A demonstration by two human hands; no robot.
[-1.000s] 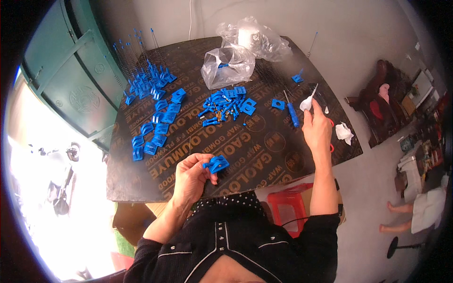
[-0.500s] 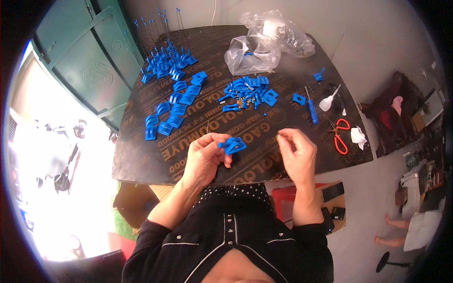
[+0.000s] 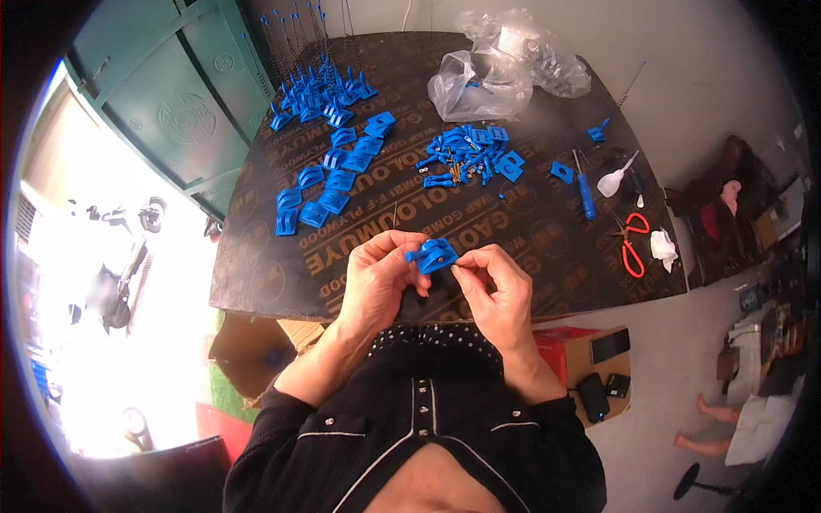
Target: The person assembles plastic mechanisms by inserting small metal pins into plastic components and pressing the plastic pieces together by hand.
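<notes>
My left hand (image 3: 376,275) pinches a blue plastic part (image 3: 438,256) with a curved body, a flat base and a small round fitting in its side. It is held just above the near edge of the dark table. Thumb and forefinger pressed together, my right hand (image 3: 500,295) meets the right edge of that part; anything between its fingertips is hidden or too small to make out. Beyond both hands lies a pile of loose blue pieces (image 3: 489,154) mixed with small brass-coloured pins.
Blue bases (image 3: 339,179) lie in rows at left, before assembled blue pieces (image 3: 321,96) with upright springy wires. Clear plastic bags (image 3: 479,90) stand at the back. At right are a blue screwdriver (image 3: 587,198), a white squeeze bottle (image 3: 611,183), red-handled pliers (image 3: 633,256) and crumpled tissue (image 3: 664,246).
My right hand has moved left, from apart to touching the blue part in my left hand. The table has shifted slightly rightward and up in view.
</notes>
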